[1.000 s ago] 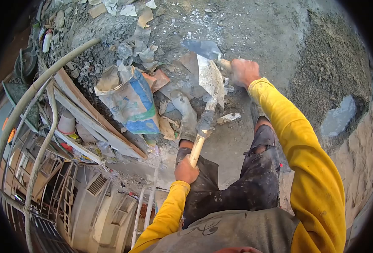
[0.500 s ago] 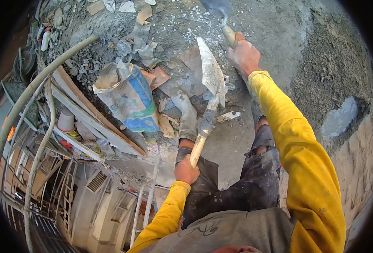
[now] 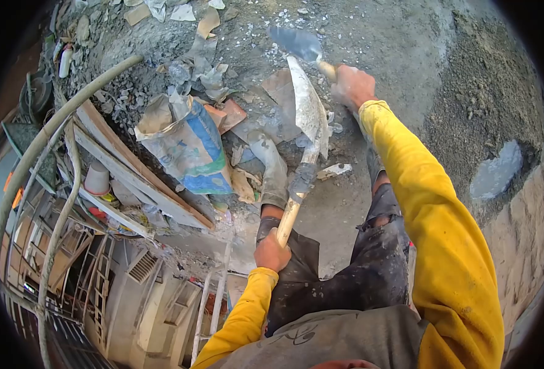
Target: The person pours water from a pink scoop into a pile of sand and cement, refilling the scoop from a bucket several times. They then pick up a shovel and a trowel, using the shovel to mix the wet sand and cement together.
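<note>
Two tools are held. The shovel (image 3: 309,114) is gripped tight by its wooden handle in the left hand (image 3: 272,251), and its white blade is pointed toward the far edge of the ground (image 3: 401,37). The trowel (image 3: 297,43) is gripped by its handle in the right hand (image 3: 353,85), with its blade held near the shovel's tip. Whether the ground is touched by it cannot be told. Near the ground's left edge, an open bag (image 3: 189,150) is seen beside some boards (image 3: 139,175). Sand (image 3: 484,92) is heaped along the right edge.
</note>
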Demonstrator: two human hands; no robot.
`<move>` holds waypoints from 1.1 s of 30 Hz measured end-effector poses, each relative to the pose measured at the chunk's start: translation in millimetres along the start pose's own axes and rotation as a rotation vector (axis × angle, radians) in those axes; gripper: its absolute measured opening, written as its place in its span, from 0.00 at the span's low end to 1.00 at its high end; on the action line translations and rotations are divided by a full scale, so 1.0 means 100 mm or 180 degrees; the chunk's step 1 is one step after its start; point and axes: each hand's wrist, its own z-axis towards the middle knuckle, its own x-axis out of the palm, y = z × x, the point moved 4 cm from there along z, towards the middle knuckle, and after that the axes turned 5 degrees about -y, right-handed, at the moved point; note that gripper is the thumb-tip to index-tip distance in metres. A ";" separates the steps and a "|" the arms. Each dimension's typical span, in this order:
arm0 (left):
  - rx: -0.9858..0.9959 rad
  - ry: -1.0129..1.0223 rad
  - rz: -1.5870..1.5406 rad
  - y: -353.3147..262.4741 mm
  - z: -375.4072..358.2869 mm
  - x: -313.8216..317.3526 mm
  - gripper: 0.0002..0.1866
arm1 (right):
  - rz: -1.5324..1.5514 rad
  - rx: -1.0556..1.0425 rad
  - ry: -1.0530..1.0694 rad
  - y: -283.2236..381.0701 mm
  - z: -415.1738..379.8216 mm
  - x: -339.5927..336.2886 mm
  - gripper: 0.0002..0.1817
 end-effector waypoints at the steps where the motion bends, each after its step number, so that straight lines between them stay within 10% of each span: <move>1: -0.0051 0.0014 -0.0005 0.00 -0.04 -0.01 0.26 | 0.0346 0.0204 -0.0282 0.07 -0.04 -0.14 0.14; 9: -0.0019 0.0070 0.0152 -0.06 -0.01 -0.02 0.26 | 0.0261 0.0177 0.0366 0.01 -0.02 0.01 0.20; 13: -0.0134 0.0197 0.0092 -0.08 0.00 -0.03 0.25 | 0.1251 0.1051 -0.0853 0.04 -0.15 -0.14 0.20; 17: -0.0093 0.0160 0.0058 -0.04 0.02 -0.02 0.25 | 0.0069 0.0163 0.0483 -0.18 -0.10 0.18 0.22; 21: -0.0151 0.0208 0.0025 -0.04 0.01 -0.02 0.26 | 0.1157 0.1170 -0.0571 -0.12 -0.27 0.05 0.17; 25: -0.0066 0.0199 0.0025 -0.08 0.02 -0.07 0.26 | 0.0498 0.0652 0.0540 -0.25 -0.36 0.21 0.19; 29: 0.0108 0.0145 -0.0035 0.03 0.02 -0.08 0.27 | 0.1979 0.1691 -0.0304 -0.58 -0.66 0.25 0.22; 33: 0.0505 0.0222 -0.0546 0.08 0.04 -0.24 0.28 | 0.1891 0.1259 -0.0515 -1.05 -1.10 0.02 0.20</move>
